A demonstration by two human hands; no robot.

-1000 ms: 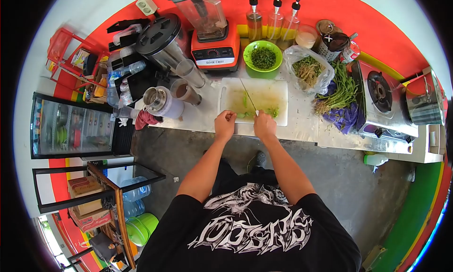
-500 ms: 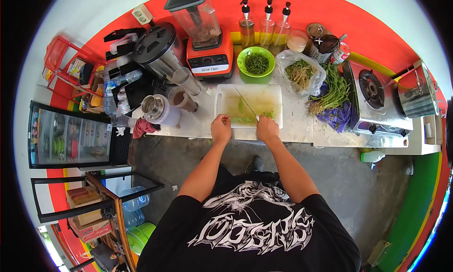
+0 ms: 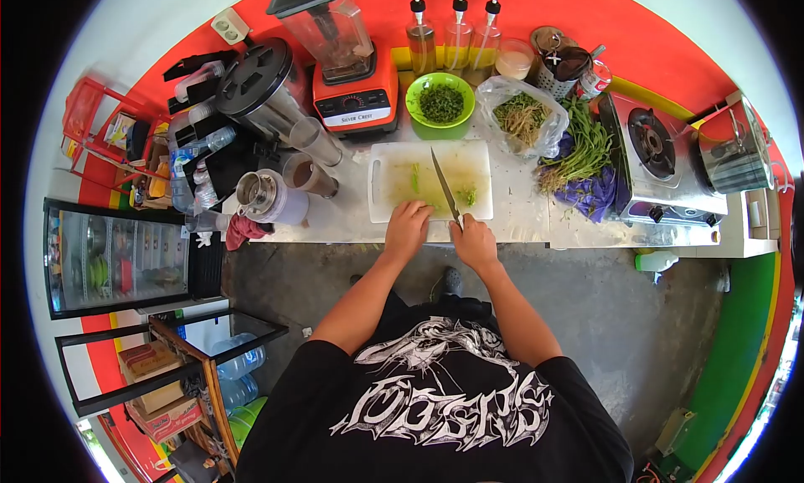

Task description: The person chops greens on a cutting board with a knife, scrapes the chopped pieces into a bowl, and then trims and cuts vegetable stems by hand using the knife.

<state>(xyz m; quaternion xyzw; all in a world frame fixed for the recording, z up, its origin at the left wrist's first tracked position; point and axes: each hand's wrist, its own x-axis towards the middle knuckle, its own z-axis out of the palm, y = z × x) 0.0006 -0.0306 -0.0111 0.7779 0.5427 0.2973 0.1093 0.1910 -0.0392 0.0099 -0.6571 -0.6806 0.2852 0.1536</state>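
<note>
A white cutting board [image 3: 429, 155] lies at the counter's front edge, wet and stained pale green. My right hand [image 3: 476, 244] is closed round the handle of a long kitchen knife [image 3: 445, 186]; its blade slants away over the board, tip up and left. My left hand [image 3: 407, 230] rests on the board's front edge, fingers bent and pressed together over some green herbs that they mostly cover. One green piece [image 3: 414, 178] lies beyond those fingers. A small heap of chopped greens [image 3: 467, 197] sits right of the blade.
Behind the board stands a lime-green bowl [image 3: 416, 106] of chopped greens, beside a red blender [image 3: 356, 106]. To the right are a plastic bag [image 3: 548, 131] of roots, leafy stalks [image 3: 593, 140] and a gas stove [image 3: 666, 177]. Cups and a jar [image 3: 272, 198] stand left.
My left hand has opened from a fist and moved onto the board over the herbs. The knife, still in my right hand, is turned more upright. The view has shifted slightly.
</note>
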